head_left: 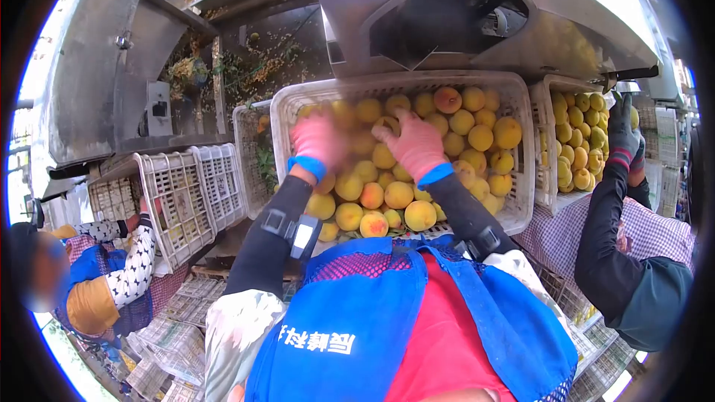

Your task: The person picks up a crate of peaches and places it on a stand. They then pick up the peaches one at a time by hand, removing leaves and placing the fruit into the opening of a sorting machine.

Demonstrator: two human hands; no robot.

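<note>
Yellow peaches [398, 194], some with a red blush, fill a white plastic crate [526, 171] in front of me. My left hand [316, 140], in a pink glove with a blue cuff, is over the crate's left part. Motion smears its fingers, so I cannot make out their grip. In a matching glove, my right hand [417, 145] reaches into the middle of the crate. Its thumb and fingers close around a peach [386, 125], which they partly cover.
A metal machine housing [342, 0] rises behind the crate. To the right, a co-worker's dark-gloved hand [624, 130] is at another crate [546, 179] of yellow fruit. At left, another person's hand touches an upright white crate [175, 201]. Fruit debris [268, 67] lies beyond.
</note>
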